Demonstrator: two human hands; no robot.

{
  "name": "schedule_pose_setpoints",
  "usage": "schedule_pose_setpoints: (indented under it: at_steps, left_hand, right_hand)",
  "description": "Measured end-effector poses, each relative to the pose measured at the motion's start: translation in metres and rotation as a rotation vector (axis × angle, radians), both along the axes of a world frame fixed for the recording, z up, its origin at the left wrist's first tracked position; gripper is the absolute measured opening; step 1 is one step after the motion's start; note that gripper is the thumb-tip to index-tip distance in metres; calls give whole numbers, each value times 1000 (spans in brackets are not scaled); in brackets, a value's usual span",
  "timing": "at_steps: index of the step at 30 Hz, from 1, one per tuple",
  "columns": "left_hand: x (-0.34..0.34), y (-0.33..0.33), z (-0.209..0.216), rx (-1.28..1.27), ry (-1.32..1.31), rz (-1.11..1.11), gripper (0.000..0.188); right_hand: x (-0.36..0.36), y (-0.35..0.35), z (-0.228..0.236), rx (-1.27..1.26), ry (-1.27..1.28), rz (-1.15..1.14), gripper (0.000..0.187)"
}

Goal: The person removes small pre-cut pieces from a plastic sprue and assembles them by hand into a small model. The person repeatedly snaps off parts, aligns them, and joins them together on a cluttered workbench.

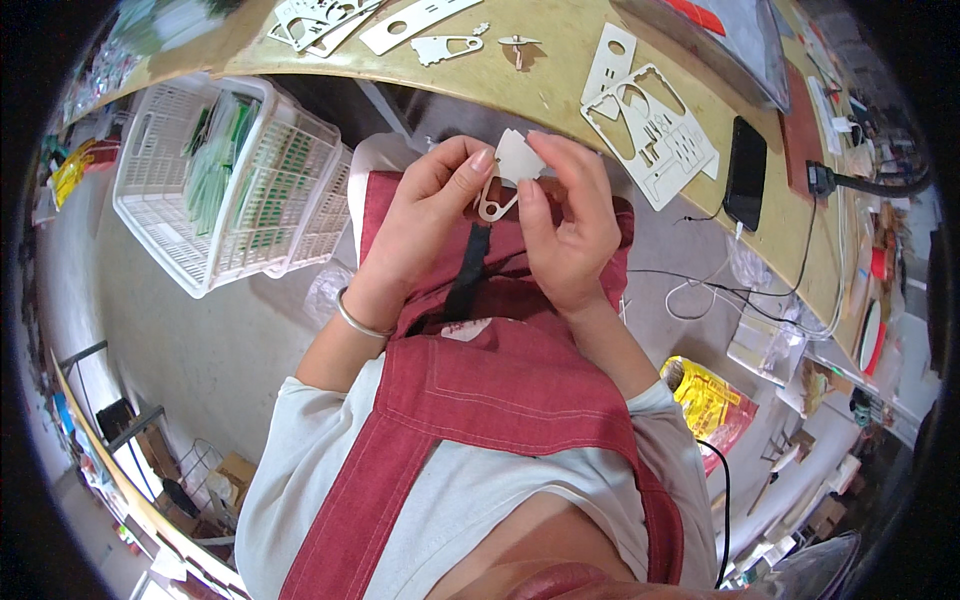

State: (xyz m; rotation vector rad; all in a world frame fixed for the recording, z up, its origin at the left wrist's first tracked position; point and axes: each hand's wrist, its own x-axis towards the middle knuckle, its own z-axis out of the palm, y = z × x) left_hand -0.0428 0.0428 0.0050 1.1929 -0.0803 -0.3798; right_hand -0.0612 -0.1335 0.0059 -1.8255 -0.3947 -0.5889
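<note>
Above my lap, in front of the red apron, my two hands pinch a small pale flat piece. My left hand grips its left edge between thumb and forefinger. On its right edge is my right hand, thumb below and fingers above. The held cut-out piece has a solid fan-shaped upper part. Below it shows a narrow open frame with a round hole at its tip. Whether these are one part or two joined, I cannot tell.
On the yellowish table lie a triangular cut-out, a small assembled piece, pale cut-out sheets and a black phone with a cable. White plastic baskets with green-edged packets stand left. A yellow-red bag sits on the floor at right.
</note>
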Motion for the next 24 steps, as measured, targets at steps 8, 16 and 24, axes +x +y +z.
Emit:
schedule_pose_setpoints:
  at_steps: [8,16,24]
  left_hand:
    - [-9,-13,-1,530,-592,120,21]
    - [-7,-13,8,548,-723,188,24]
    - [-12,-16,8,405,-575,241,26]
  right_hand:
    - [3,-5,-5,305,382,135,21]
    - [1,-11,1,315,321,217,11]
    - [-2,-9,3,356,319,229,9]
